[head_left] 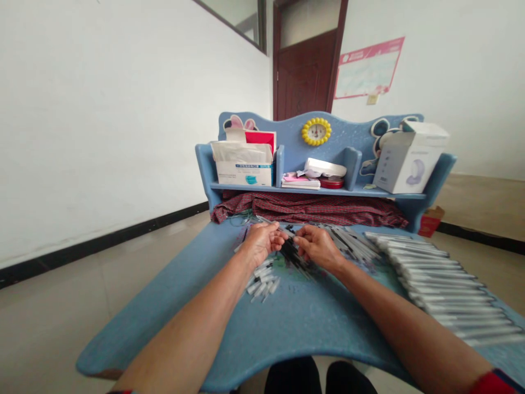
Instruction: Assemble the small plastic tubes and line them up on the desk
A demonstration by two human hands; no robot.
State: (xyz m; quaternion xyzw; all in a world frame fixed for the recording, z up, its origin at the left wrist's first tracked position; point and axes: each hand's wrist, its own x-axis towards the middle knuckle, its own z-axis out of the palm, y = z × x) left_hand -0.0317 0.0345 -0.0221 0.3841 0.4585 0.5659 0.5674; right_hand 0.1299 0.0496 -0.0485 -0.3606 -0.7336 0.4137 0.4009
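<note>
My left hand [266,243] and my right hand [318,247] meet over the back half of the blue desk, both closed in a pinch. Between their fingertips runs a thin, pale pen barrel [286,233]; its ends are partly hidden by my fingers. Under and between the hands lies a loose bundle of black pen refills [292,256]. Small whitish pen caps [262,283] are heaped just in front of my left hand. Beyond my right hand, clear pen barrels [353,242] lie spread out. A long row of pens with pale barrels [447,290] lines the right side.
The blue desk [328,334] has a curved front edge. Along its back lies a folded checked cloth [311,208]. The shelf above carries a mask box [244,171], a red case [331,182] and a white carton [412,158]. A yellow-rimmed clock [316,132] sits on the backboard.
</note>
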